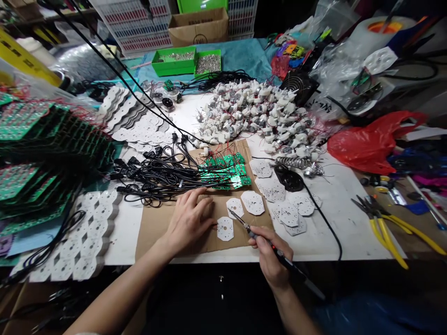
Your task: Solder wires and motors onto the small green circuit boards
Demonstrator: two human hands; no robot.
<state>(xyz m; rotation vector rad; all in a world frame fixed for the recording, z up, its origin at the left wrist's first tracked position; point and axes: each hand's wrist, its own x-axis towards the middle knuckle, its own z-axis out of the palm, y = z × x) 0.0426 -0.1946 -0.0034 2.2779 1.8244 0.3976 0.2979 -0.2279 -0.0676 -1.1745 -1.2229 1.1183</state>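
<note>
My right hand [270, 253] is closed around a soldering iron [279, 255] with a small red light on its handle. The iron's metal tip points up and left, over a small white octagonal circuit board [234, 207]. My left hand [191, 215] rests palm down on the cardboard sheet [157, 232], fingers bent but apart. Its fingertips are close to the left edge of another white board [225, 228]; whether they touch it I cannot tell. A third white board [253, 203] lies to the right. Behind my left hand are green circuit boards [225, 170] with black power cords [157, 172].
Stacked green panels [42, 135] and white board panels [77, 237] stand at left. White motor-like parts [251, 109] are heaped at the back, near green screw trays [207, 63]. Loose white boards [288, 211], a solder-like coil [291, 162], a red bag [370, 142] and yellow-handled pliers [384, 232] lie right.
</note>
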